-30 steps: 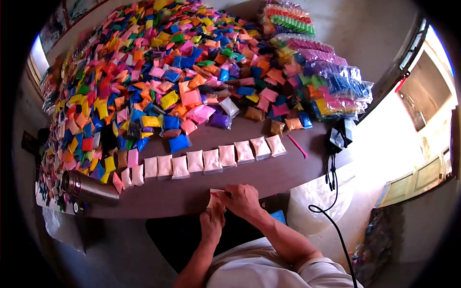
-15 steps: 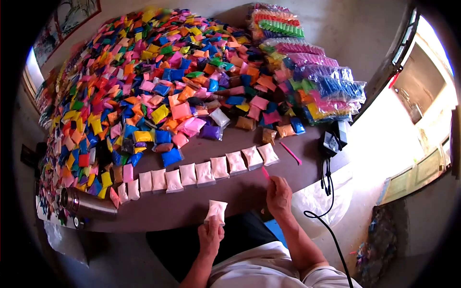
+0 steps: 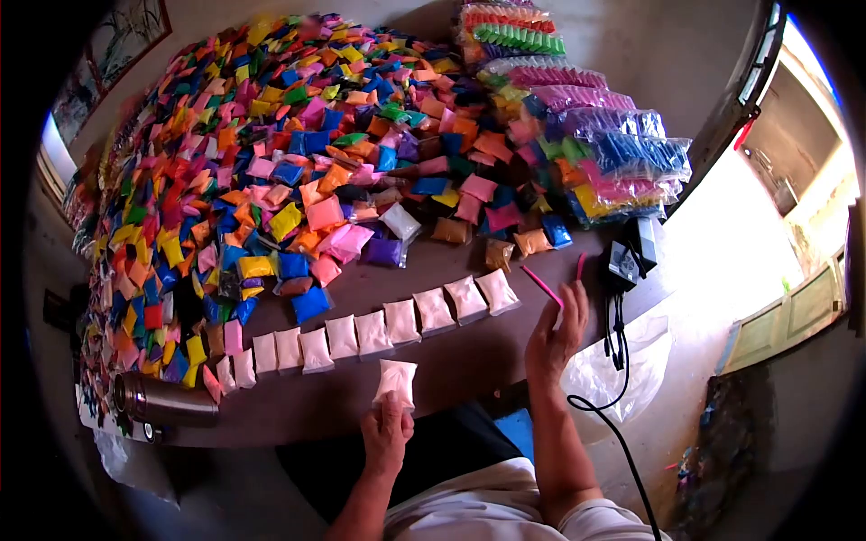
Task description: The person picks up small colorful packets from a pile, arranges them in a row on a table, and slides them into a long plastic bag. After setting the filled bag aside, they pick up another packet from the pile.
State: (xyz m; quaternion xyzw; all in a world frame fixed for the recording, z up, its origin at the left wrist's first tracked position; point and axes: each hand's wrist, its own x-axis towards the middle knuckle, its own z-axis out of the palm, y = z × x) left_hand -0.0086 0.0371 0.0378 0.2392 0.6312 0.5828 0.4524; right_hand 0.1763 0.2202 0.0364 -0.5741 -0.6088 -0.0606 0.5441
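My left hand [image 3: 388,433] is closed on the lower end of a pale pink packet [image 3: 397,380], held up at the table's front edge. Over the right part of the table, my right hand [image 3: 557,338] has its fingers stretched out and the thumb apart. A short pink stick [image 3: 580,265] shows right at its fingertips; whether they touch it is unclear. Another pink stick [image 3: 541,284] lies on the table [image 3: 469,361] just left of that hand. Similar pale packets stretch in a slanting row, with one [image 3: 434,309] near the middle and another [image 3: 497,291] at the right end.
A large heap of colourful packets [image 3: 289,221] covers the back and left. Clear bags of packets [image 3: 631,158] are stacked at the back right. Black adapters [image 3: 622,266] with cables sit at the right edge. A metal flask [image 3: 171,401] lies at the front left.
My right hand has moved right and up, its fingers now stretched out, and the pink stick by it has moved the same way. My left hand still holds the packet, slightly further left.
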